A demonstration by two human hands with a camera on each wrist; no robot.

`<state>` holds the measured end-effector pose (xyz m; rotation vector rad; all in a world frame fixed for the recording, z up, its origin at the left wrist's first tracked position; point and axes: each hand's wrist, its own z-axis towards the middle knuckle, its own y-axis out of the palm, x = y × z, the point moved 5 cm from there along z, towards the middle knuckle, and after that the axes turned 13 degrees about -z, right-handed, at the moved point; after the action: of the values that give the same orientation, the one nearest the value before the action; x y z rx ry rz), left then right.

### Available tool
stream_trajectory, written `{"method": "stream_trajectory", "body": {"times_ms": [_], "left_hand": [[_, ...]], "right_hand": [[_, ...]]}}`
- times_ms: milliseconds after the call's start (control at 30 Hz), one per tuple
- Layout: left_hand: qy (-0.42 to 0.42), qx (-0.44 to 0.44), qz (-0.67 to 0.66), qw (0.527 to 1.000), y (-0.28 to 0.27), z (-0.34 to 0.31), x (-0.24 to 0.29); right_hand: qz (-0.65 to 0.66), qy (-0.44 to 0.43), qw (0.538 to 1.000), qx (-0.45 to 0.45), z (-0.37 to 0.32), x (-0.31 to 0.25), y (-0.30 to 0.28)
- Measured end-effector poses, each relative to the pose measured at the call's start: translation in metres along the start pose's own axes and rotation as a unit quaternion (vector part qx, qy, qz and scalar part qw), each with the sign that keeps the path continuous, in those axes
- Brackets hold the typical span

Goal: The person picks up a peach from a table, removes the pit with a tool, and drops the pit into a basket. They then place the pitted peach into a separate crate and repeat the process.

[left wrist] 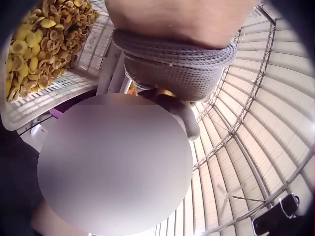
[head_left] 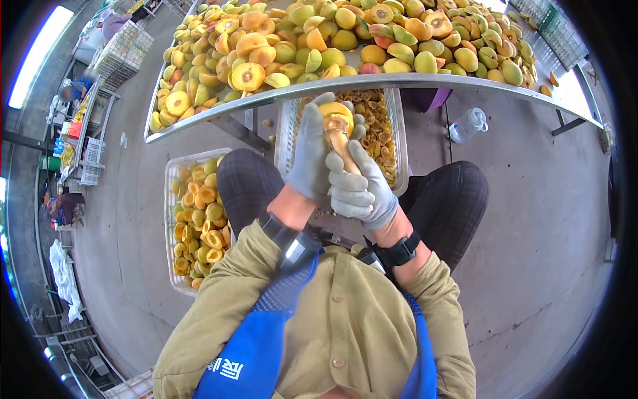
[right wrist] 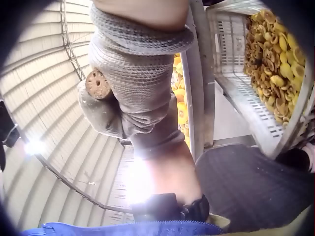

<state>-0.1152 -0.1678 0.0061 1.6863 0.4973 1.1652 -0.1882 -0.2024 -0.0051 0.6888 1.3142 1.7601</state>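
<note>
In the head view, my gloved left hand (head_left: 308, 159) holds a yellow peach (head_left: 339, 110) up at chest height, the fingers wrapped about its side. My gloved right hand (head_left: 364, 189) grips the pale wooden handle (head_left: 341, 151) of a hand tool, whose far end meets the peach; the tool's working tip is hidden there. From the right wrist, the round butt of the handle (right wrist: 99, 84), dotted with small holes, pokes out of the curled glove (right wrist: 135, 73). In the left wrist view, the left glove (left wrist: 174, 73) shows from behind, and a blurred oval covers much below it.
A metal-edged table (head_left: 372, 81) heaped with yellow-green peach halves (head_left: 286, 46) stands ahead. Beneath it sits a white crate (head_left: 287, 126) of brown and yellow pit pieces (head_left: 379, 136). Another crate (head_left: 171, 226) holds hollowed peach halves (head_left: 203, 219) by the left knee. A clear jug (head_left: 468, 125) stands right.
</note>
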Motion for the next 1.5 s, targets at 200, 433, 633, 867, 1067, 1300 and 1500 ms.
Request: {"method": "stream_trajectory", "body": {"times_ms": [200, 433, 633, 867, 1067, 1300, 1500], "left_hand": [[0.006, 0.007, 0.023, 1.000, -0.038, 0.025, 0.040], [0.226, 0.105, 0.078, 0.965, -0.115, 0.018, 0.171], [0.365, 0.084, 0.241, 0.895, -0.101, -0.013, 0.198], [0.197, 0.344, 0.553, 0.733, -0.262, -0.184, 0.320], [0.237, 0.156, 0.610, 0.740, -0.088, -0.049, 0.227], [0.160, 0.008, 0.868, 0.470, -0.010, 0.147, 0.087], [0.086, -0.024, 0.883, 0.460, -0.024, 0.172, 0.073]], "right_hand": [[-0.432, 0.017, 0.813, 0.389, -0.042, -0.038, -0.032], [-0.568, 0.053, 0.657, 0.494, -0.056, -0.031, -0.066], [-0.578, 0.061, 0.641, 0.501, -0.060, -0.025, -0.077], [-0.530, 0.019, 0.663, 0.529, -0.072, -0.040, -0.078], [-0.558, 0.023, 0.660, 0.503, -0.050, -0.035, -0.078], [-0.572, 0.012, 0.654, 0.495, -0.059, -0.039, -0.080], [-0.565, 0.013, 0.645, 0.513, -0.064, -0.043, -0.071]]}}
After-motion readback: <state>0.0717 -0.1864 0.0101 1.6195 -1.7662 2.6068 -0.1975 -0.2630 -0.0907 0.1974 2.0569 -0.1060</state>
